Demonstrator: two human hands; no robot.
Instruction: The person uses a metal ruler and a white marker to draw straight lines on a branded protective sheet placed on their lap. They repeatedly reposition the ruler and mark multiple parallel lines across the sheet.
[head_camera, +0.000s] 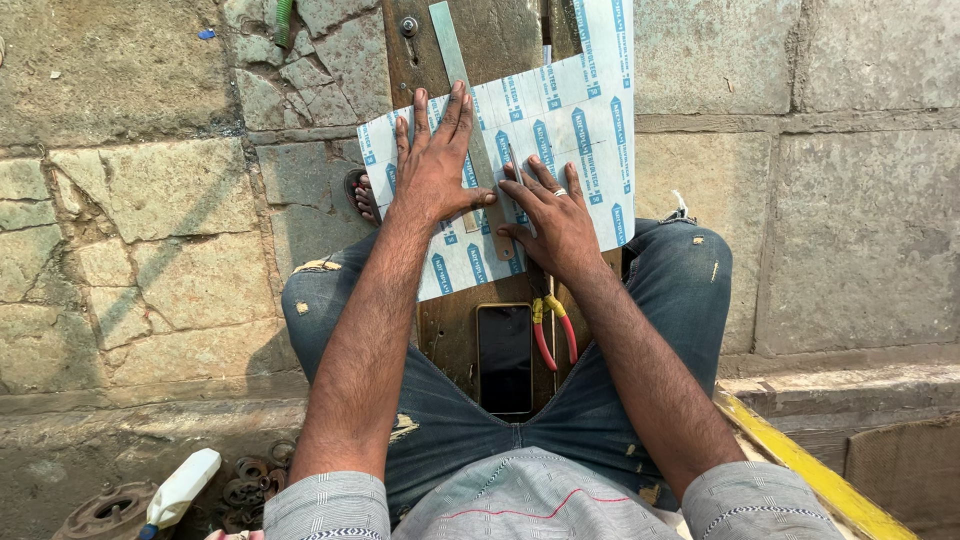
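Stone paving (150, 200), cracked and uneven, is surrounding a dark wooden board (450, 330) that is lying between the knees of a seated person in torn jeans. A white sheet with blue printed labels (590, 110) is lying flat across the board, and a long metal ruler (462, 90) is running diagonally over it. The left hand (432, 165) is pressing down with fingers spread and flat, the palm bearing on both ruler and sheet, apparently to keep the straightedge from slipping. The right hand (555, 215) is pinching a thin scribing or cutting tool (514, 165) between thumb and forefinger, its tip resting against the ruler's edge so that the line is following the guide. A black phone (504, 358) and red-handled pliers (553, 330) are lying on the board near the lap, within easy reach. A white spray bottle (182, 487) is lying at lower left beside rusty metal parts (240, 492). No open container is showing its contents.
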